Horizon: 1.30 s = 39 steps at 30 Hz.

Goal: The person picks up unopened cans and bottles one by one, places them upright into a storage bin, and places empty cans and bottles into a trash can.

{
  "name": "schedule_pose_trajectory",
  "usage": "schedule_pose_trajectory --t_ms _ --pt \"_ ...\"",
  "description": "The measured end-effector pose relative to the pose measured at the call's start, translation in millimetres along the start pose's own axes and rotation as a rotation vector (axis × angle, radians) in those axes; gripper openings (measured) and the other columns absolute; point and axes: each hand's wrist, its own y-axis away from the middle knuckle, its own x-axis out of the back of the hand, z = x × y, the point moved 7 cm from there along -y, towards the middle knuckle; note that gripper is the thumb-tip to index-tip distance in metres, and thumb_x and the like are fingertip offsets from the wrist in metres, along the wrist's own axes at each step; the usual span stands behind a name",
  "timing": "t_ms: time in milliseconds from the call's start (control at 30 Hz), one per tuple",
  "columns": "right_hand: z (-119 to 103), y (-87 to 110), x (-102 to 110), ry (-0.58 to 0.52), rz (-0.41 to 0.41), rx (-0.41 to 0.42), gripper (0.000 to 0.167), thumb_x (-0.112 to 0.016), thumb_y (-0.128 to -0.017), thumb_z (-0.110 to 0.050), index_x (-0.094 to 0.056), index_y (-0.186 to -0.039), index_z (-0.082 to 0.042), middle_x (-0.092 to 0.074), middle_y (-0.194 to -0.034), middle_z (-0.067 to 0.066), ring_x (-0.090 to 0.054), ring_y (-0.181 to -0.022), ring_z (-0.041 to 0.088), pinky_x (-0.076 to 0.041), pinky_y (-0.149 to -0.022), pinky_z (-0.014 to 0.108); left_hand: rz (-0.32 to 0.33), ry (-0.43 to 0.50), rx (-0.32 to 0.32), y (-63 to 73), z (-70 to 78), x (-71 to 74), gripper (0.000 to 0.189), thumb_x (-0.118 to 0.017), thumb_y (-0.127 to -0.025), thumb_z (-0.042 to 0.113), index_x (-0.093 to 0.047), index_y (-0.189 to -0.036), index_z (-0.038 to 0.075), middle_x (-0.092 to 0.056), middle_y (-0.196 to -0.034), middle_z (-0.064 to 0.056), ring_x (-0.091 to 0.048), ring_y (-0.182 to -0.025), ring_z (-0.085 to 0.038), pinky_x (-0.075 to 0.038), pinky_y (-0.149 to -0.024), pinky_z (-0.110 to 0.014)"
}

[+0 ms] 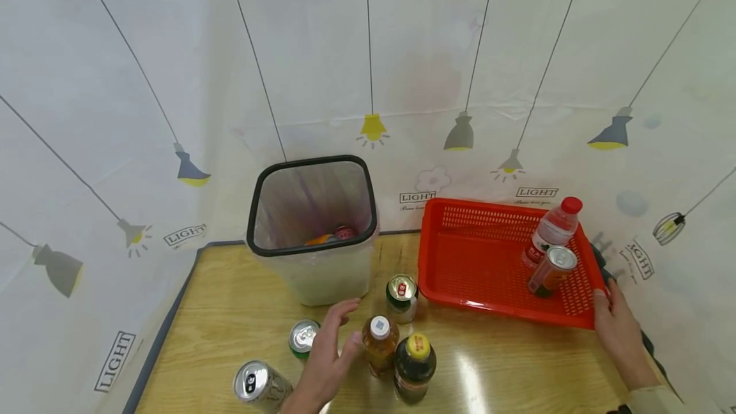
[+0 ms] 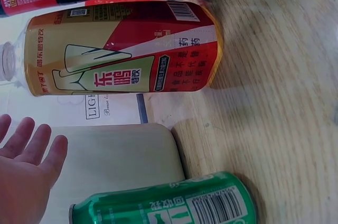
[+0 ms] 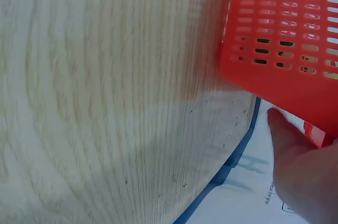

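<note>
My left hand (image 1: 328,356) reaches over the table with its fingers extended, holding nothing. Just right of its thumb stands an upright energy drink bottle (image 1: 380,345) with a white cap; the left wrist view shows a gap between the fingers and this bottle. A dark bottle (image 1: 414,366) with a yellow cap stands beside it. Left of the fingers is a green can (image 2: 174,203). My right hand (image 1: 621,328) grips the rim of a red plastic basket (image 1: 471,260) at its near right corner. Inside the basket, a red-capped water bottle (image 1: 553,232) and a can (image 1: 552,271) lean at its right end.
A bin (image 1: 330,273) with a black rim and a clear liner stands behind my left hand, with a few items at its bottom. A gold-topped can (image 1: 401,296) sits between bin and basket. A silver can (image 1: 259,385) stands at front left. Lamp-printed sheeting (image 1: 322,82) surrounds the table.
</note>
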Motion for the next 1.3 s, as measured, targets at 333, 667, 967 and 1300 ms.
schedule_pose_trajectory --t_ms 333,667,967,1300 --pt "-2.1 1.8 -3.6 -0.043 -0.055 0.017 0.065 -0.018 -0.114 -0.037 0.003 -0.163 0.000 -0.009 -0.162 0.039 -0.017 -0.145 0.062 -0.016 -0.113 0.077 -0.012 -0.013 -0.005 -1.1 -2.0 -5.0 0.043 -0.056 -0.099 0.007 -0.054 -0.142 0.011 -0.058 -0.141 -0.005 -0.057 -0.127 -0.023 -0.051 -0.099 -0.045" --pt "-18.8 2.9 -15.8 -0.042 -0.081 0.150 0.065 -0.023 -0.114 -0.036 -0.005 -0.163 0.004 -0.022 -0.156 0.044 -0.032 -0.134 0.063 -0.027 -0.105 0.079 0.000 0.000 -0.046 -1.7 2.0 -3.8 0.048 -0.057 -0.096 0.003 -0.054 -0.142 0.013 -0.058 -0.142 -0.005 -0.056 -0.129 -0.023 -0.049 -0.102 -0.039" --pt "-35.6 -0.1 -32.8 -0.085 -0.146 0.163 0.067 -0.023 -0.114 -0.039 -0.001 -0.163 0.001 -0.013 -0.162 0.040 -0.023 -0.142 0.064 -0.026 -0.108 0.077 0.012 0.019 -0.086 -1.9 3.5 -0.5 0.050 -0.057 -0.092 0.000 -0.054 -0.142 0.010 -0.059 -0.139 -0.013 -0.056 -0.129 -0.024 -0.047 -0.105 -0.035" --pt "-45.7 7.6 -25.5 -0.035 -0.058 0.162 0.076 -0.027 -0.113 -0.043 -0.002 -0.160 0.011 -0.018 -0.158 0.044 -0.027 -0.140 0.064 -0.029 -0.107 0.076 -0.013 -0.009 -0.067 -7.6 5.5 -0.5 0.048 -0.058 -0.096 0.006 -0.054 -0.144 0.009 -0.057 -0.142 -0.016 -0.054 -0.133 -0.028 -0.041 -0.112 -0.032"
